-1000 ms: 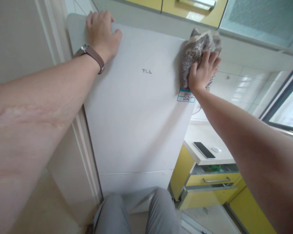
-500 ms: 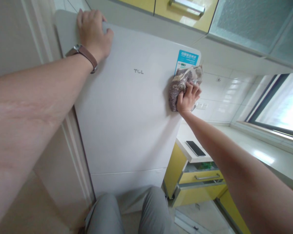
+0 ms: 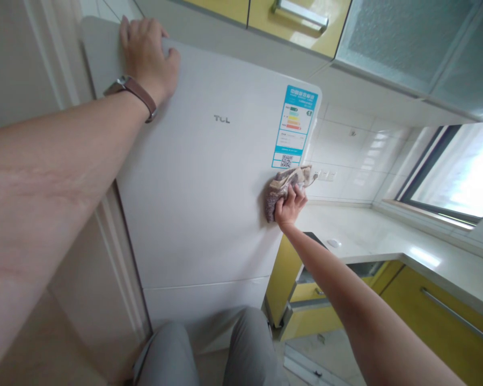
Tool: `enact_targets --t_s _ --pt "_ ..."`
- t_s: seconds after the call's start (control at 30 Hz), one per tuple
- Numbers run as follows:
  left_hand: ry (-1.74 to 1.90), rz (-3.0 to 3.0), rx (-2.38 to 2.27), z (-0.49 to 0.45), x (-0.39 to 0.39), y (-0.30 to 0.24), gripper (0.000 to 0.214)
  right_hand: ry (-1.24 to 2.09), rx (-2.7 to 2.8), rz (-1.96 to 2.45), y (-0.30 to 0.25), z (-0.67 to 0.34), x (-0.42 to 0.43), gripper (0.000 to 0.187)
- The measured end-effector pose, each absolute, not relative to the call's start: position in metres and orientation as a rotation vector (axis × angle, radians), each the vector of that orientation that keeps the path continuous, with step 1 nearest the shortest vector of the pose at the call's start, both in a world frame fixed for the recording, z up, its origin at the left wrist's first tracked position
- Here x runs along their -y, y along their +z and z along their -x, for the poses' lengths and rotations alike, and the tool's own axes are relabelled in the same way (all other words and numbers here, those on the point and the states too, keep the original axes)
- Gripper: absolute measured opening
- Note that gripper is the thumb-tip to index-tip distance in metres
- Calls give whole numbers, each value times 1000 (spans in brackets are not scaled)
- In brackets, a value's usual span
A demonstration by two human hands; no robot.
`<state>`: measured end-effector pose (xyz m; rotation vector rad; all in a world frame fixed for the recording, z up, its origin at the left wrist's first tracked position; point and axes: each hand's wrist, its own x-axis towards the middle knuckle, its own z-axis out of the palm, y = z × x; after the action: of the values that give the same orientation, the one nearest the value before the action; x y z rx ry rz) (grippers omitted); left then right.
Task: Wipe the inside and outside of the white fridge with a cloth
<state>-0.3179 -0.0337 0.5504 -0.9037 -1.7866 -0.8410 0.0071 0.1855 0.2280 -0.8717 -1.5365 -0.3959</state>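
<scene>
A white refrigerator (image 3: 193,198) with a TCL logo fills the middle of the view. Against the right edge of its door, my right hand (image 3: 291,206) presses a bunched brown patterned cloth (image 3: 277,192), fingers bent over it. Just above the cloth is a blue and white energy label (image 3: 294,126) with a QR code. My left hand (image 3: 151,56), with a brown-strapped watch on the wrist, rests on the fridge's top left edge. Its thumb is apart from the fingers, whose tips reach over the top, and nothing shows in it.
Yellow cabinets with a metal handle (image 3: 301,15) hang above the fridge. To the right stand a white countertop (image 3: 358,230), a dark flat device (image 3: 316,238) partly behind my arm, yellow drawers (image 3: 309,316) and a window (image 3: 451,171). A door frame (image 3: 116,257) runs along the left.
My right hand has slid the cloth down along the door's right edge, uncovering the whole energy label. The left hand stays at the top edge. The view has shifted slightly to the right.
</scene>
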Motion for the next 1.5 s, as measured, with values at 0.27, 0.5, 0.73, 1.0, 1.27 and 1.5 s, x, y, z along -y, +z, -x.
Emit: enact_targets --t_s 0.27,0.5,0.73,1.0,1.27,1.5 --pt "-1084 1056 1604 311 43 542 27 -370 1553 847 87 -8 -185 50" --pt "-1076 1038 1602 309 46 542 26 -186 1664 1016 -20 -15 -166 50" --pt "-1156 1057 1480 317 40 542 20 -10 1681 1155 -105 -15 -139 48" --pt "-1182 1017 1432 316 32 541 24 125 1706 1169 -103 -21 -131 56" --pt "-1228 1114 1419 320 29 539 21 -48 1694 1016 -29 -31 -168 49" --pt "-1366 1165 1362 319 26 540 15 -294 1722 737 191 -41 -213 51"
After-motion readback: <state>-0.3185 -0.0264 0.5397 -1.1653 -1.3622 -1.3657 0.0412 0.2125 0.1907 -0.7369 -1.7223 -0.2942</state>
